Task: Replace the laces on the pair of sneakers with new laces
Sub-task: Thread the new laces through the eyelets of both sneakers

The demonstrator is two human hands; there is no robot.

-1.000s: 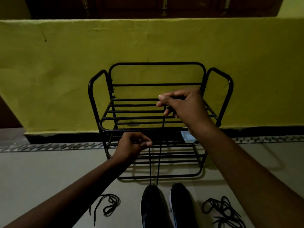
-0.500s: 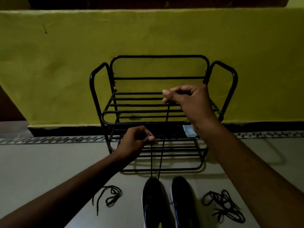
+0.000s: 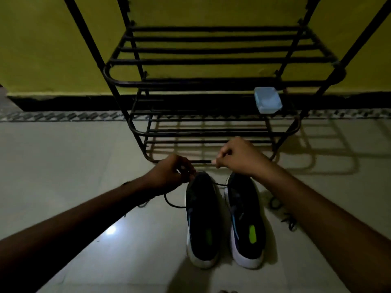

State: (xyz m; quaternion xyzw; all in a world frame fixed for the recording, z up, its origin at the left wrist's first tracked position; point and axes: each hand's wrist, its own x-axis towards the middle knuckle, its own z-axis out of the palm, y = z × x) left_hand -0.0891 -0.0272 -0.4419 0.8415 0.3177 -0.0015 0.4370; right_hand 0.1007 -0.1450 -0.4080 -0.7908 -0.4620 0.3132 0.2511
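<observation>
Two dark sneakers with white soles stand side by side on the floor, toes pointing away from me: the left sneaker [image 3: 202, 220] and the right sneaker [image 3: 246, 220]. A black lace [image 3: 172, 203] runs from the left sneaker's toe end and loops over the floor on its left. My left hand [image 3: 169, 175] pinches one end of this lace just left of that toe. My right hand [image 3: 239, 157] pinches the other end above the right sneaker's toe. Another black lace [image 3: 288, 222] lies on the floor right of the pair, partly hidden by my right forearm.
A black metal shoe rack [image 3: 211, 83] stands just beyond the sneakers against a yellow wall. A small light-blue box [image 3: 267, 100] sits on its middle shelf at the right. Pale floor tiles spread to both sides.
Both hands came down from in front of the rack to the sneakers' toes, and the lace went from taut and upright to slack. The view tilted downward and moved closer.
</observation>
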